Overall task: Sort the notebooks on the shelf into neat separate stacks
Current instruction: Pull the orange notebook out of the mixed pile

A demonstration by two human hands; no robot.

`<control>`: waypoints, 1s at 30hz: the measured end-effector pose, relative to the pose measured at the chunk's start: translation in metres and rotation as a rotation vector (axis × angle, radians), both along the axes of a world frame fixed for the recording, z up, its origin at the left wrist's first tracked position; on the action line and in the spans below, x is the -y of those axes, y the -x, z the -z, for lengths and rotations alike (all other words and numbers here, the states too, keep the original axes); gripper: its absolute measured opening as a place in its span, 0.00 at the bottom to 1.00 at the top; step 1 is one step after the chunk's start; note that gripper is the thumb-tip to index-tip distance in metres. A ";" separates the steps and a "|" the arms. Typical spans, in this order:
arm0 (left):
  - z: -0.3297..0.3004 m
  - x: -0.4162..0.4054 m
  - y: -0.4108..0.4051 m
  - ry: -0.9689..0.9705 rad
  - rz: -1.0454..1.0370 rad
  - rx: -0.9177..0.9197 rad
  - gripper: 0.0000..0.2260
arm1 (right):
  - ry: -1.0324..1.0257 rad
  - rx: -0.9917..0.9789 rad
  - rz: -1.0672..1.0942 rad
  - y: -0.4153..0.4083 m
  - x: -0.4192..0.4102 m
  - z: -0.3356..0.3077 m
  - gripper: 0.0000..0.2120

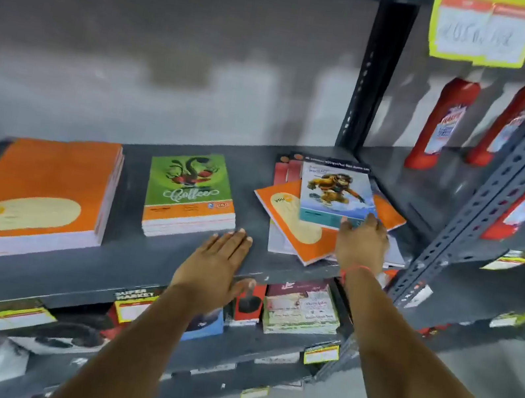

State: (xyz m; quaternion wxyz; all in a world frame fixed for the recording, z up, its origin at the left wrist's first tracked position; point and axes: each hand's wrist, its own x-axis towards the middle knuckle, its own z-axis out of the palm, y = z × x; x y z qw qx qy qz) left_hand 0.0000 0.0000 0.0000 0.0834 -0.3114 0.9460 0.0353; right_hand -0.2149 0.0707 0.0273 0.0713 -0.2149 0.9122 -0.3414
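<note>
On the grey shelf [173, 264] a tall stack of orange notebooks [36, 195] lies at the left. A smaller stack topped by a green cover [192, 187] sits in the middle. At the right is a messy pile: a blue cartoon notebook [336, 194] on a skewed orange notebook [288, 220], with red-edged ones behind. My right hand [363, 243] rests on this pile, its fingertips touching the blue notebook's near edge. My left hand [213, 265] lies flat and open on the bare shelf in front of the green stack.
A perforated metal upright [483, 201] stands right of the pile. Red bottles [443, 125] fill the neighbouring shelf. A yellow price tag [484, 27] hangs above. The lower shelf holds more booklets [300, 309] and price labels.
</note>
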 end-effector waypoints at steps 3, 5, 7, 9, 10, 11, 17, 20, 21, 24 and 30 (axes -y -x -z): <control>0.004 0.007 0.001 0.085 -0.005 -0.105 0.42 | -0.107 0.004 0.066 0.016 0.006 -0.004 0.27; 0.013 0.011 -0.001 0.131 0.005 -0.077 0.38 | -0.111 0.071 0.097 0.025 0.010 -0.007 0.27; 0.018 0.012 -0.001 0.155 0.034 -0.076 0.36 | -0.103 0.152 0.108 0.032 0.011 -0.011 0.29; 0.013 0.012 -0.001 0.179 0.045 -0.073 0.36 | -0.058 0.228 0.111 0.040 0.011 -0.017 0.31; 0.014 0.012 -0.001 0.181 0.047 -0.077 0.36 | -0.030 0.260 0.115 0.044 0.011 -0.017 0.32; 0.014 0.012 -0.001 0.176 0.046 -0.070 0.36 | 0.007 0.284 0.131 0.047 0.011 -0.017 0.33; 0.012 0.012 -0.001 0.168 0.029 -0.098 0.37 | 0.239 0.519 0.185 0.060 0.005 -0.020 0.12; 0.010 0.010 -0.001 0.120 0.033 -0.164 0.42 | 0.318 0.674 0.191 0.062 -0.003 -0.021 0.12; 0.011 0.011 -0.001 0.131 0.040 -0.204 0.44 | 0.366 0.733 0.174 0.057 -0.005 -0.026 0.12; 0.005 0.011 -0.006 0.061 0.029 -0.210 0.48 | 0.599 0.899 0.174 0.051 -0.003 -0.038 0.10; -0.003 0.018 -0.069 0.069 -0.005 -0.249 0.45 | 0.804 1.106 0.076 0.053 0.034 -0.009 0.09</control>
